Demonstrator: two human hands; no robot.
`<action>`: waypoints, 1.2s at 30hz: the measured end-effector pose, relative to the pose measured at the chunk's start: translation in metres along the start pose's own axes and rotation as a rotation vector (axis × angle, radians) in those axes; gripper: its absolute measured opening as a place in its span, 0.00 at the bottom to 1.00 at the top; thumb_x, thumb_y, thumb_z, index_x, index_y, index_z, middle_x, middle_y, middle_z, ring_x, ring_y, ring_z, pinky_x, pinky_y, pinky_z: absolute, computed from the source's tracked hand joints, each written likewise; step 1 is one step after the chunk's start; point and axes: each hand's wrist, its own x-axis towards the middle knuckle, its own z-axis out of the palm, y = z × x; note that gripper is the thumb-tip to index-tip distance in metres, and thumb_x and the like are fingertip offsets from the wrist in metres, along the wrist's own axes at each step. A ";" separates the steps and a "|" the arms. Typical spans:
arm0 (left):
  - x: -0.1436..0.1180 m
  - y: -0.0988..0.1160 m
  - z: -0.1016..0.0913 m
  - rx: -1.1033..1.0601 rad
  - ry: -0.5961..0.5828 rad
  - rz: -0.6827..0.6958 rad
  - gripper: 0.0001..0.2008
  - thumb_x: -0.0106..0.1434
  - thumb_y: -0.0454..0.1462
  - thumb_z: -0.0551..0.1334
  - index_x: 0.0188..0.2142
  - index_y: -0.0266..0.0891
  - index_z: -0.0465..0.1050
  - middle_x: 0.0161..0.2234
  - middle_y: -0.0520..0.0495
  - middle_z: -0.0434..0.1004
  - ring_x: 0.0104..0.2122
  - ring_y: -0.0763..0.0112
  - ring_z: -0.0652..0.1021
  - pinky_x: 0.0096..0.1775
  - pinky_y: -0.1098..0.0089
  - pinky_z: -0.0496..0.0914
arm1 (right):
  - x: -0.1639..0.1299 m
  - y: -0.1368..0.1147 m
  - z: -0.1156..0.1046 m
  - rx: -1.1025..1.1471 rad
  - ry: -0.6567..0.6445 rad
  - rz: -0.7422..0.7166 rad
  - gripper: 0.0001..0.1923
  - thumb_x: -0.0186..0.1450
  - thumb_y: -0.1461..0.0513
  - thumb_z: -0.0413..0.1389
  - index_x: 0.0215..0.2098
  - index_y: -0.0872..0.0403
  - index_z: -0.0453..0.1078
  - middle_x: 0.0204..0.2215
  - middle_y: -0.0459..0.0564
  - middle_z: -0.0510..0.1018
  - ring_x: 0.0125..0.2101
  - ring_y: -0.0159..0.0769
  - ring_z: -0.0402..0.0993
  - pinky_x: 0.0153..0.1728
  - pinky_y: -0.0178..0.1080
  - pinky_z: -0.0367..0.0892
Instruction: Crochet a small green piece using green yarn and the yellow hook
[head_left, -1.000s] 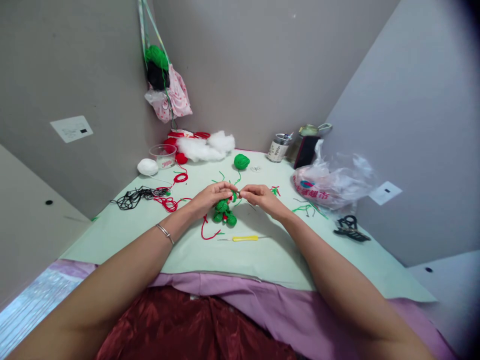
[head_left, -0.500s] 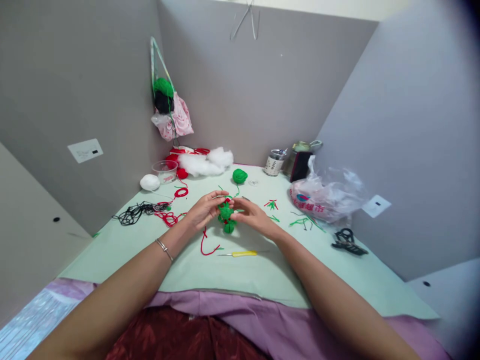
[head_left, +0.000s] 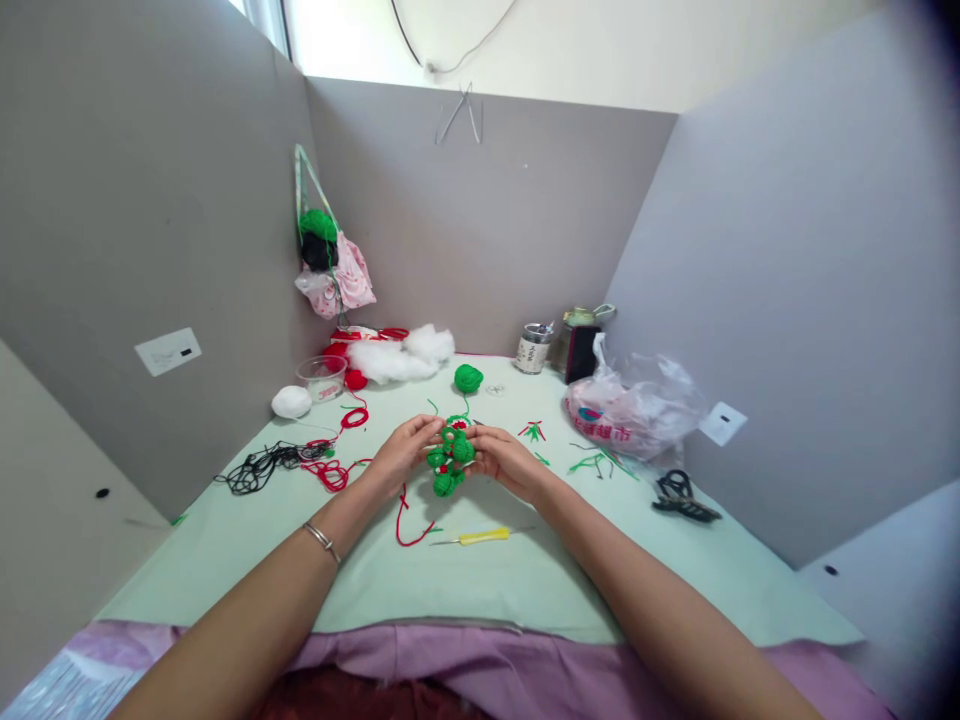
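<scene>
Turned between the fingers since half a second ago, the toy point(head_left: 463, 448) is now shown with its green lobes spread at another angle, and the right hand point(head_left: 506, 455) has been brought flatter along its side; the whole view has also been tipped upward. By the left hand point(head_left: 409, 448) the toy is gripped from the other side, fingertips drawn in narrow on it. By the right hand it is held likewise, with the fingers bent around its edge; how firmly it is pinched cannot be told. It is held over the middle of the pale green cloth point(head_left: 375, 590), with red bits seen among the green and a red and white part at its top. A green strand is led from the green ball point(head_left: 469, 378) down towards the toy.

Nearer the body, a yellow-handled hook point(head_left: 484, 537) is laid crosswise, with a red strand point(head_left: 412, 541) curled just beside it. On the left, black yarn point(head_left: 270, 465) and red yarn point(head_left: 334, 476) are strewn loosely, and a white ball point(head_left: 291, 402) is set beside a clear tub point(head_left: 322, 382). White stuffing point(head_left: 397, 358) is heaped at the back. On the right, a plastic bag point(head_left: 630, 408) is placed behind a black clip point(head_left: 684, 497). A bracelet point(head_left: 322, 541) is worn on the left wrist.
</scene>
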 end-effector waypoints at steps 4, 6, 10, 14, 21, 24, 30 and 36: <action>-0.003 0.002 0.002 0.079 -0.047 0.026 0.16 0.73 0.43 0.65 0.54 0.37 0.75 0.51 0.42 0.80 0.44 0.61 0.82 0.45 0.56 0.80 | 0.000 -0.002 0.000 0.048 0.036 -0.019 0.10 0.55 0.58 0.67 0.33 0.53 0.76 0.27 0.45 0.81 0.26 0.33 0.75 0.35 0.39 0.77; -0.003 0.004 0.004 0.098 -0.074 0.050 0.13 0.72 0.43 0.66 0.49 0.36 0.77 0.45 0.44 0.81 0.40 0.64 0.82 0.42 0.59 0.79 | 0.000 -0.002 0.000 0.063 0.054 -0.024 0.11 0.54 0.58 0.68 0.33 0.54 0.76 0.26 0.45 0.81 0.26 0.33 0.76 0.35 0.38 0.76; -0.003 0.010 0.006 0.110 -0.097 0.100 0.12 0.62 0.42 0.74 0.36 0.36 0.79 0.33 0.49 0.81 0.32 0.68 0.79 0.38 0.66 0.74 | 0.000 -0.001 0.000 0.078 0.050 -0.012 0.12 0.54 0.58 0.69 0.34 0.55 0.77 0.26 0.45 0.81 0.27 0.33 0.77 0.35 0.38 0.75; -0.004 0.016 0.006 0.107 -0.075 0.148 0.12 0.56 0.43 0.76 0.32 0.38 0.80 0.28 0.50 0.79 0.29 0.69 0.76 0.36 0.68 0.70 | -0.002 -0.001 0.002 0.084 0.031 -0.008 0.14 0.54 0.57 0.70 0.35 0.55 0.77 0.27 0.45 0.81 0.27 0.32 0.77 0.35 0.38 0.75; -0.010 0.024 0.007 0.111 -0.091 0.191 0.18 0.53 0.38 0.77 0.44 0.42 0.82 0.39 0.46 0.83 0.40 0.63 0.81 0.44 0.66 0.72 | -0.004 -0.004 0.001 0.074 -0.003 -0.004 0.16 0.55 0.55 0.71 0.37 0.55 0.78 0.23 0.43 0.78 0.24 0.31 0.76 0.30 0.35 0.74; -0.011 0.024 0.010 0.125 -0.090 0.194 0.15 0.53 0.41 0.78 0.39 0.40 0.83 0.33 0.48 0.81 0.34 0.65 0.79 0.39 0.67 0.71 | -0.004 -0.004 0.001 0.052 -0.005 -0.009 0.17 0.55 0.54 0.71 0.36 0.55 0.77 0.27 0.46 0.81 0.26 0.32 0.78 0.29 0.34 0.73; -0.009 0.025 0.010 0.075 0.051 0.255 0.15 0.54 0.46 0.77 0.30 0.40 0.78 0.28 0.54 0.75 0.30 0.70 0.73 0.37 0.70 0.69 | -0.006 -0.007 0.001 -0.057 0.026 -0.068 0.19 0.57 0.49 0.71 0.37 0.54 0.78 0.32 0.47 0.81 0.32 0.34 0.78 0.36 0.37 0.73; -0.010 0.023 0.013 0.021 0.094 0.237 0.16 0.53 0.46 0.77 0.30 0.41 0.76 0.26 0.56 0.73 0.26 0.73 0.72 0.30 0.72 0.68 | -0.012 -0.012 0.013 -0.152 0.050 -0.178 0.20 0.62 0.51 0.69 0.49 0.49 0.78 0.51 0.51 0.83 0.54 0.41 0.76 0.54 0.41 0.70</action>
